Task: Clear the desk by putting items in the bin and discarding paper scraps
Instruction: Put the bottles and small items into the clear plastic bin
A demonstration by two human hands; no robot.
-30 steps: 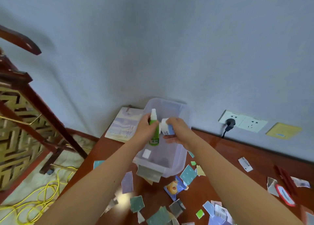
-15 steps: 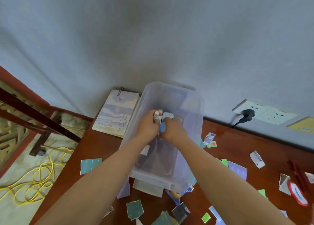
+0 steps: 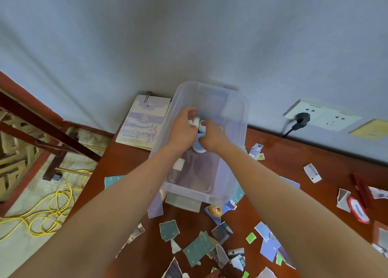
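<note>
Both hands inside clear bin (image 3: 241, 118), each wrapped round small item. Left hand (image 3: 183, 128) grasps white-capped bottle (image 3: 194, 122), body hidden behind palm. Right hand (image 3: 212, 133) clenched on blue-and-white container (image 3: 198, 146). Bin sits at desk (image 3: 294, 151) back edge, against wall, beside spiral notebook (image 3: 144, 122) at back left corner.

Risk, as judged: letting go high, items bounce or tip out over rim; wrists nudging wall could slide bin.

Bin contents: dark shapes on floor, unclear. Paper scraps (image 3: 199, 248) strewn over desk front, not yet discarded.
</note>
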